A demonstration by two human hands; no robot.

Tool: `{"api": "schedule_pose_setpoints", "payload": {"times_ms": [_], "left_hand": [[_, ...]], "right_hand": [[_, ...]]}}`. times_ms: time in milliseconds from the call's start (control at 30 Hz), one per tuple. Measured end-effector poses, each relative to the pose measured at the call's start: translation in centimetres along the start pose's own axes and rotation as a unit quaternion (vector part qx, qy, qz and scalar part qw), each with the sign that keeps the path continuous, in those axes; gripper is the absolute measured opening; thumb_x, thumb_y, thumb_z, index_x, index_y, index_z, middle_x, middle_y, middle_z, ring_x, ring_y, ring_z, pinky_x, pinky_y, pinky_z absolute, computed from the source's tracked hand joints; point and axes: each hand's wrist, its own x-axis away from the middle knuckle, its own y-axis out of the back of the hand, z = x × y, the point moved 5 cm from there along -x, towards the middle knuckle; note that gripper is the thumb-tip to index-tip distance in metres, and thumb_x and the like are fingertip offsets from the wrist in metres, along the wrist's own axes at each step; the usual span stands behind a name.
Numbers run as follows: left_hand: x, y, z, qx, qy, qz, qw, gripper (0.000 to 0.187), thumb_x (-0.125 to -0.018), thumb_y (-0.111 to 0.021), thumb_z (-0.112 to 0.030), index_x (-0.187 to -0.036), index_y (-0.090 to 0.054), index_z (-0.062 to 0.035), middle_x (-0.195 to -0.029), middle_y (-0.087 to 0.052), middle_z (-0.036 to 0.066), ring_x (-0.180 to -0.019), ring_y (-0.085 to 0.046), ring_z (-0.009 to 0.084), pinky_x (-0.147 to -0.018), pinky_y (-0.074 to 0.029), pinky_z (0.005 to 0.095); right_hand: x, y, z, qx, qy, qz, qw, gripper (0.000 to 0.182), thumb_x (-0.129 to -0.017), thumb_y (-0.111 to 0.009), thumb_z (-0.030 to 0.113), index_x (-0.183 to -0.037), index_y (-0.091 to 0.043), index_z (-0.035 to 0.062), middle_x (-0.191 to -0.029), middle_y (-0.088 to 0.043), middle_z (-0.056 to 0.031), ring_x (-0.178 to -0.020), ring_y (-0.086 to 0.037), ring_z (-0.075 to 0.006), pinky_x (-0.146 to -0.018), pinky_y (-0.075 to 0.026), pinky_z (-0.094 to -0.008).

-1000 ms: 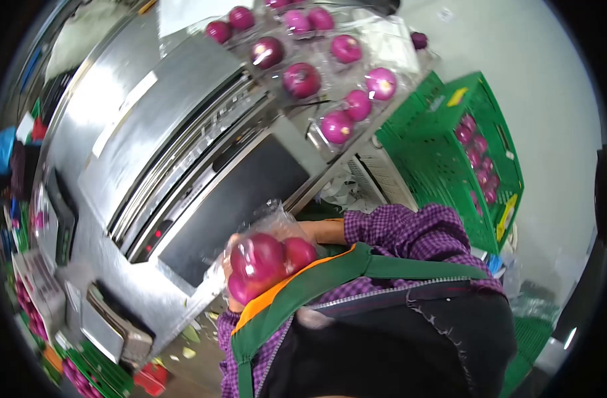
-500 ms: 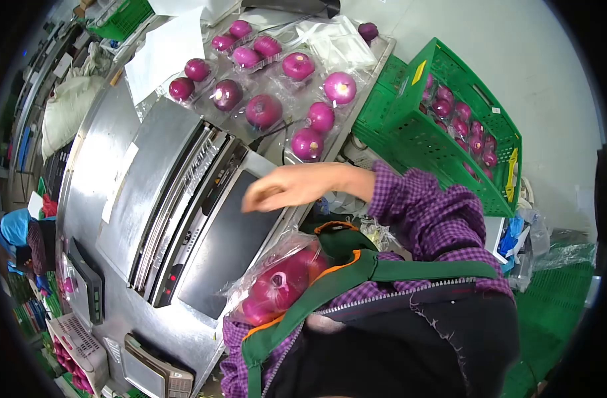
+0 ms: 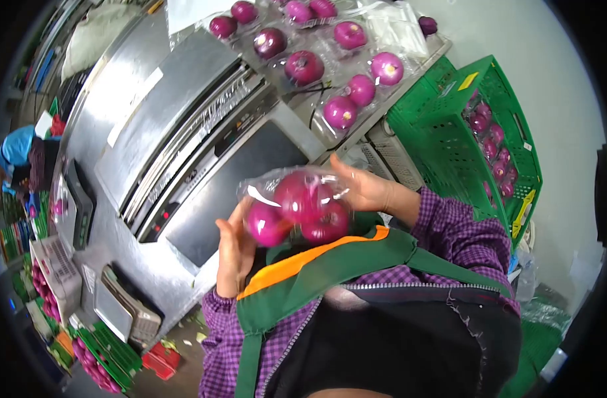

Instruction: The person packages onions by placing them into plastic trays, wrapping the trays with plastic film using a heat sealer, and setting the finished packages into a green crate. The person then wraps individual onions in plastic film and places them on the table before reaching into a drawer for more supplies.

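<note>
A clear plastic bag of red onions (image 3: 302, 199) is held up in front of my chest, over the near edge of the steel bench. My left hand (image 3: 232, 252) supports its left side, thumb outward and fingers partly behind the bag. At the upper right side of the bag, my right hand (image 3: 370, 190) grips the film, with some fingertips hidden. Just beyond the bag is a wrapping machine with a dark flat plate (image 3: 233, 192) and a roll of film (image 3: 190, 136).
Several wrapped red onions (image 3: 304, 67) lie on the bench at the far side. To the right, a green crate (image 3: 443, 126) holds more onions. Scales (image 3: 114, 308) stand at the left, near a white crate (image 3: 61, 265). A person in a blue head covering (image 3: 16, 147) is at far left.
My right hand has moved from above the dark plate to the bag's right side. The bag has come up and right from my lower chest, and my left hand now shows. The view has shifted.
</note>
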Motion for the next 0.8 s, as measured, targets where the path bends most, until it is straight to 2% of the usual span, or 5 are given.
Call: {"api": "schedule_pose_setpoints", "payload": {"times_ms": [100,333,467,633,800], "left_hand": [[-1.2,1.3,1.8,-0.114,0.045,-0.073,0.990,0.068,-0.093,-0.042,-0.053,-0.130,-0.040,0.0042,-0.121,-0.054,0.017,-0.111,-0.055,0.0241,-0.096,-0.043,0.0379],[-3.7,2.0,2.0,0.002,0.014,-0.180,0.984,0.057,-0.093,-0.043,-0.051,-0.117,-0.050,0.0002,-0.111,-0.061,0.014,-0.097,-0.062,0.0231,-0.088,-0.049,0.0379],[-5.7,0.5,1.8,0.048,-0.039,-0.227,0.972,0.052,-0.095,-0.040,-0.050,-0.114,-0.051,-0.0031,-0.109,-0.061,0.012,-0.099,-0.060,0.0227,-0.091,-0.046,0.0389],[-8.3,-5.1,1.5,0.027,-0.047,-0.093,0.994,0.058,-0.095,-0.030,-0.053,-0.129,-0.037,-0.0064,-0.127,-0.049,0.012,-0.117,-0.050,0.0274,-0.095,-0.042,0.0530],[-9.0,-6.4,1.8,-0.073,-0.006,-0.028,0.997,0.061,-0.096,-0.045,-0.040,-0.141,-0.024,-0.0054,-0.137,-0.038,0.019,-0.117,-0.048,0.0351,-0.095,-0.043,0.0444]], "right_hand": [[-0.7,2.1,-1.2,-0.135,0.046,-0.173,0.975,0.067,-0.094,-0.026,0.057,-0.134,-0.041,0.0067,-0.136,-0.044,-0.0109,-0.125,-0.043,-0.0219,-0.103,-0.037,-0.0448],[0.4,0.7,-0.3,-0.053,0.198,-0.105,0.973,0.058,-0.098,-0.034,0.044,-0.143,-0.024,0.0093,-0.138,-0.039,-0.0061,-0.125,-0.042,-0.0185,-0.106,-0.034,-0.0400],[-1.2,1.6,1.4,-0.060,0.292,-0.118,0.947,0.045,-0.097,-0.044,0.032,-0.135,-0.038,0.0083,-0.130,-0.048,-0.0054,-0.119,-0.046,-0.0165,-0.103,-0.036,-0.0371],[-2.7,4.2,6.5,-0.218,0.344,-0.187,0.894,0.049,-0.089,-0.053,0.048,-0.119,-0.050,0.0090,-0.115,-0.057,-0.0044,-0.110,-0.052,-0.0187,-0.098,-0.040,-0.0386],[-2.4,9.0,15.3,-0.249,0.434,-0.183,0.846,0.052,-0.089,-0.048,0.054,-0.114,-0.053,0.0087,-0.112,-0.060,-0.0091,-0.103,-0.059,-0.0245,-0.093,-0.046,-0.0440]]}}
